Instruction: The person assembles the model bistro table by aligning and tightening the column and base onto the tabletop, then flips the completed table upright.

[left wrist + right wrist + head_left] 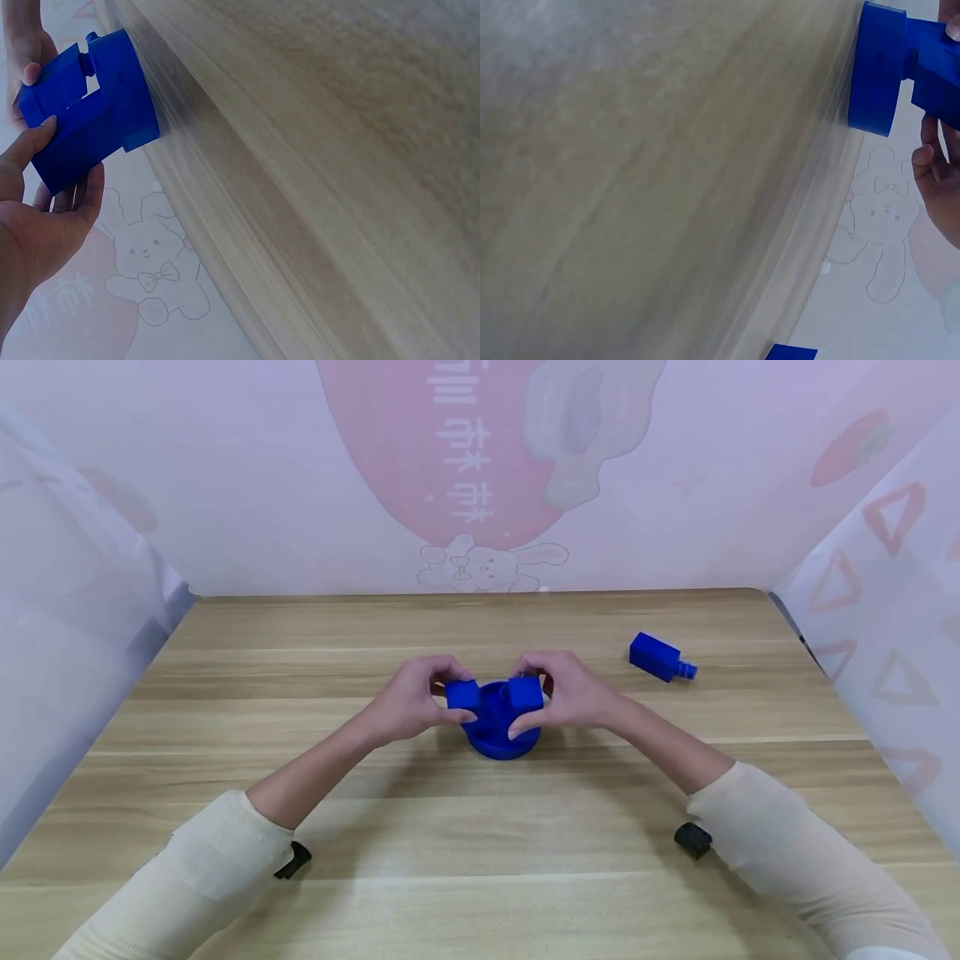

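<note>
A round blue base (501, 745) with a raised rim rests on the wooden table, between both hands. My left hand (412, 697) pinches a blue rectangular block (462, 695) between thumb and fingers at the base's left side. In the left wrist view this block (79, 142) reaches down to the base (127, 90). A second blue block (527, 692) is pinched by my right hand (573, 692) over the base's right side. Its narrow neck (910, 66) points at the base in the right wrist view; whether it is seated cannot be told.
A third blue block (656, 657) with a ridged, narrow end lies on the table, back right. Printed sheets (262, 485) stand behind and at both sides. Small black objects (693, 840) show beside the sleeves.
</note>
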Demonstrator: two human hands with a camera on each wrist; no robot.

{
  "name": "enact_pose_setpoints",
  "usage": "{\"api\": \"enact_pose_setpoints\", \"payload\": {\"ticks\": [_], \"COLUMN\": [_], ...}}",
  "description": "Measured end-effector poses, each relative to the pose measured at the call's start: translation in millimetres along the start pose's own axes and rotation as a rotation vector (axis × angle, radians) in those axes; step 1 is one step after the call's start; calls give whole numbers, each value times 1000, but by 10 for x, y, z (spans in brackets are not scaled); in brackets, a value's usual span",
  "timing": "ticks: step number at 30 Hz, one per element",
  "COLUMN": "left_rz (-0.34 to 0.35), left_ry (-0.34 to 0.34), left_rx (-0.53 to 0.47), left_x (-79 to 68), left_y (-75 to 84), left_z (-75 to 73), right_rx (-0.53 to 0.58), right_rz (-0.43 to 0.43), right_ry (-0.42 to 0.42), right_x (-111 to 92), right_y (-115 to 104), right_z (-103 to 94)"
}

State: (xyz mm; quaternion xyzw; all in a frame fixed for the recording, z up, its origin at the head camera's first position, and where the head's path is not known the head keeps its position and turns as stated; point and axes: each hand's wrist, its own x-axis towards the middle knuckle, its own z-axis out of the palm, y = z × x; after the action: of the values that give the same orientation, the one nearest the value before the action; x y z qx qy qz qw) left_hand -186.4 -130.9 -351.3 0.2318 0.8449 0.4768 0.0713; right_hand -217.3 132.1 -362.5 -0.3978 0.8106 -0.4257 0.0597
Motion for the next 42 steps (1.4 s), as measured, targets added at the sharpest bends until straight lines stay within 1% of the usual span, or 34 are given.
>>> {"api": "enact_pose_setpoints", "payload": {"ticks": [2, 4, 11, 14, 18, 21, 24, 26, 29, 31, 33, 35, 37, 42], "left_rz": [1, -2, -11, -15, -10, -2, 0, -2, -1, 4, 7, 10, 11, 15], "left_ry": [1, 1, -5, -5, -3, 1, 3, 2, -2, -2, 0, 4, 7, 7], "left_rx": [-1, -1, -3, 1, 2, 2, 5, 6, 6, 6, 8, 11, 16, 23], "left_x": [3, 4, 1, 1, 9, 14, 11, 8, 6, 8, 9, 10, 8, 6], "left_y": [-3, -2, 10, 12, 7, 1, 3, 8, 8, 7, 4, 5, 6, 3], "left_z": [0, -1, -6, -6, -2, 0, 1, 0, -1, -3, -5, -8, -9, -4], "right_rx": [30, 83, 355, 436, 493, 496, 446, 386, 272, 202, 155, 144, 168, 287], "right_rz": [-8, -16, -38, -22, 27, 81, 119, 114, 85, 66, 58, 50, 41, 7], "right_ry": [-36, -82, -266, -301, -299, -275, -225, -183, -123, -91, -76, -83, -113, -269], "right_x": [-15, -34, -91, -92, -86, -85, -81, -77, -81, -89, -100, -112, -125, -158], "right_y": [18, 52, 118, 143, 161, 145, 124, 122, 114, 108, 100, 105, 124, 170], "right_z": [-33, -73, -208, -219, -214, -214, -204, -188, -153, -128, -113, -114, -133, -230]}}
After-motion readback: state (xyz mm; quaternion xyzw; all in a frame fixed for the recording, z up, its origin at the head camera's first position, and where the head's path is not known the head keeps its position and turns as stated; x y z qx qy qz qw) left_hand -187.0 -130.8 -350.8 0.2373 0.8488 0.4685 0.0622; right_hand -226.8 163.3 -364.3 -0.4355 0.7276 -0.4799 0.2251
